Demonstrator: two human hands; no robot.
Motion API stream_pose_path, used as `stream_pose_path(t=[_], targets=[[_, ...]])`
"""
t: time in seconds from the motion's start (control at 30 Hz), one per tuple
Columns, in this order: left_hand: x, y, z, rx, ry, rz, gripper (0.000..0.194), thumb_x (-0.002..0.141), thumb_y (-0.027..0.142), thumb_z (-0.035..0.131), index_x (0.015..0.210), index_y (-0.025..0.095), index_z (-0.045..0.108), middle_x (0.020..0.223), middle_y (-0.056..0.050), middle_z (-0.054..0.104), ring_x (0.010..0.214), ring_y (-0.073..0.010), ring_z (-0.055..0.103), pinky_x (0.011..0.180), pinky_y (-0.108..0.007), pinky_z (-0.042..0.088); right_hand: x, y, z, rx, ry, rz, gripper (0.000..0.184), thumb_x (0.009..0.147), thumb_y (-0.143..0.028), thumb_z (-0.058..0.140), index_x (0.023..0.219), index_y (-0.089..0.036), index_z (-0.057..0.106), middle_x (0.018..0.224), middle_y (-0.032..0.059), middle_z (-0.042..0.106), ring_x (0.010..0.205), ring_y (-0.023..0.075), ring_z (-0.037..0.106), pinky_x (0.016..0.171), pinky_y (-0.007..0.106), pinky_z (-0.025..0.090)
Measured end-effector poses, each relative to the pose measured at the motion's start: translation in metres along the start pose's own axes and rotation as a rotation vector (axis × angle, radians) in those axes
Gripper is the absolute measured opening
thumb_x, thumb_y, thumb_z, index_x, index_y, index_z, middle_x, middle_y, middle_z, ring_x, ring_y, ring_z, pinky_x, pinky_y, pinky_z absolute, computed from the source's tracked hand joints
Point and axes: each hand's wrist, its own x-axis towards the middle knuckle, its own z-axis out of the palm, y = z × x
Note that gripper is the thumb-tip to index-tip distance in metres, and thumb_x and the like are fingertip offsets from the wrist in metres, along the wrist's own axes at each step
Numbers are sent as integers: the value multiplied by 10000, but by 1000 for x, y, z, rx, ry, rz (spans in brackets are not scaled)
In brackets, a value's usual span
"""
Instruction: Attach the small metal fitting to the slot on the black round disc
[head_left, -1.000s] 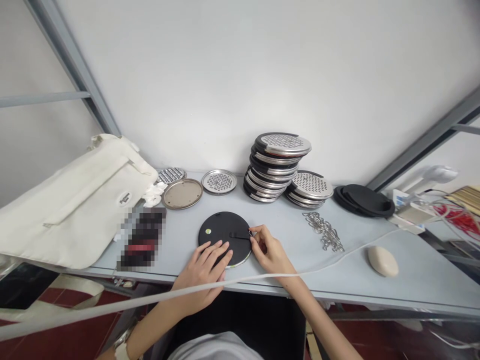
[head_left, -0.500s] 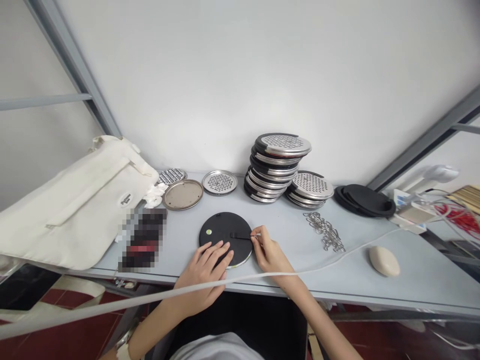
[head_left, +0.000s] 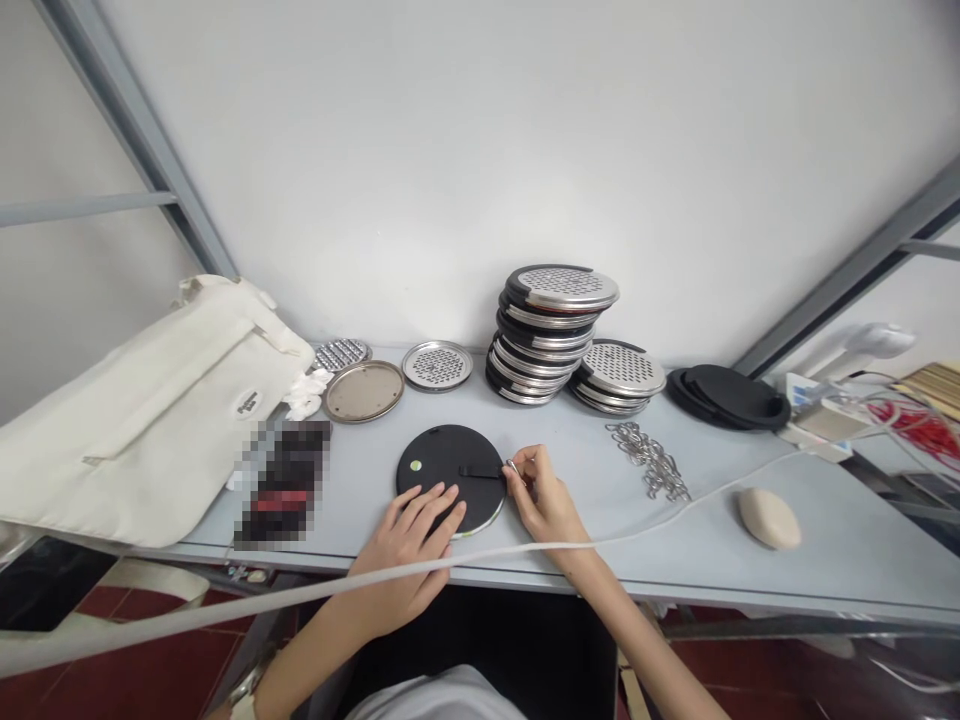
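A round black disc (head_left: 450,455) with a pale green sticker lies flat on the table in front of me. A narrow black strap (head_left: 480,471) runs from its middle to its right edge. My left hand (head_left: 409,540) rests on the near left part of the disc, palm down with fingers spread. At the right edge, my right hand (head_left: 541,492) pinches a small shiny metal clip (head_left: 514,469) at the strap's end. Right of that hand lies a loose pile of similar metal clips (head_left: 649,460).
Behind stand a tall stack of round grater plates (head_left: 551,335) and a shorter stack (head_left: 619,375). Black discs (head_left: 727,398), a cream oval object (head_left: 769,518) and a white bag (head_left: 150,420) flank the work area. A white cable (head_left: 480,562) crosses in front of my forearms.
My right hand has shifted slightly to the right and turned, and more of the metal clip shows between its fingers. The left hand stays on the disc.
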Motion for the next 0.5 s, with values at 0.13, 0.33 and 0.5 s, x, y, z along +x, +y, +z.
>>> stream_pose_path(t=[0.13,0.33,0.5], targets=[[0,0,0,14,-24,2,504,876,143,402,1380,130,411,1403,-107,438,1312,-247,363,1060,-441,325,1,0,0,4,20,-14,104,929,-292,415,855,-219,410,703,-6,507,622,146,513,607,260,433],[0,0,1,11,5,-18,491,863,157,424,1354,140,445,1386,-102,460,1292,-242,391,1052,-431,336,2,-1,-1,-41,53,-67,122,928,-267,432,834,-207,481,784,36,551,748,177,535,722,303,448],[0,0,1,22,-13,-10,500,863,141,412,1363,133,431,1397,-105,444,1304,-246,372,1059,-434,322,4,-3,-4,-34,23,-95,140,933,-257,433,825,-207,508,789,43,573,768,185,543,745,311,444]])
